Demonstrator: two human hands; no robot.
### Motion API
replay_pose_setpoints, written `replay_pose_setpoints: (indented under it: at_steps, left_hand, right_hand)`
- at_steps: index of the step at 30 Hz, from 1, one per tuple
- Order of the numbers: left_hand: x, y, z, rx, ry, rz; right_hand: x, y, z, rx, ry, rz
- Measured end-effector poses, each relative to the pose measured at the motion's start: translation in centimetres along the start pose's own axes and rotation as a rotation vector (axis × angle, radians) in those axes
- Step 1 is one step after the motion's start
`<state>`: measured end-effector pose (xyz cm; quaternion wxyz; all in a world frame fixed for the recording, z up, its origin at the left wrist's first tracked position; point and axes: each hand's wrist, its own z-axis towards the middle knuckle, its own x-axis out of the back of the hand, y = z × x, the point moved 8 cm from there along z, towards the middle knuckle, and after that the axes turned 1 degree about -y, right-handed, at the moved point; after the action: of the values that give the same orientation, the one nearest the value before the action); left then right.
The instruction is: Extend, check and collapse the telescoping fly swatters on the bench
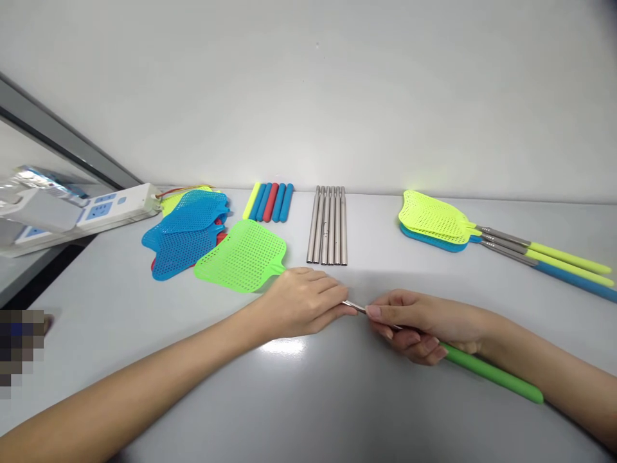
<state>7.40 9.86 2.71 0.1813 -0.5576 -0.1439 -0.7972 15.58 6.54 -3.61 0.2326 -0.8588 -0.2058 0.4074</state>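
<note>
A light-green fly swatter head (243, 256) lies flat with its neck running into my left hand (306, 301). That hand is closed palm-down, and a thin metal rod (355, 306) comes out between its fingertips. My right hand (414, 321), to the right, is closed around the same rod, thumb on top. From under the right palm a green handle (496, 373) slants down toward the right forearm. Whether the head's neck and the rod are joined is hidden inside my left hand.
Blue swatter heads (187, 235) are piled with yellow and red ones at left, beside a white power strip (120, 209). Loose coloured handles (270, 202) and metal rods (328, 225) line the back. Swatters with handles (434, 218) lie at right, before the wall (337, 96).
</note>
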Motion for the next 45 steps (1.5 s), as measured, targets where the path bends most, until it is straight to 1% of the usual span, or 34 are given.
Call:
replay_pose_setpoints:
  at_steps: [10, 15, 25, 33, 45]
  left_hand:
    - [-0.18, -0.11, -0.1, 0.01, -0.012, -0.001]
    - [-0.01, -0.15, -0.19, 0.002, 0.015, -0.005]
    - [-0.21, -0.33, -0.16, -0.002, -0.006, -0.006]
    - [-0.11, -0.37, -0.17, -0.005, 0.019, 0.015]
    - [-0.09, -0.43, -0.2, 0.004, 0.013, 0.031]
  right_hand:
    - [0.0, -0.15, 0.05, 0.016, -0.011, 0.001]
    - [0.06, -0.2, 0.05, 0.023, -0.01, -0.001]
    - [0.13, -0.43, 0.08, 0.027, -0.016, -0.025]
    - [-0.03, -0.58, 0.18, 0.046, -0.049, -0.004]
    - [0.08, -0.64, 0.31, 0.044, -0.082, -0.001]
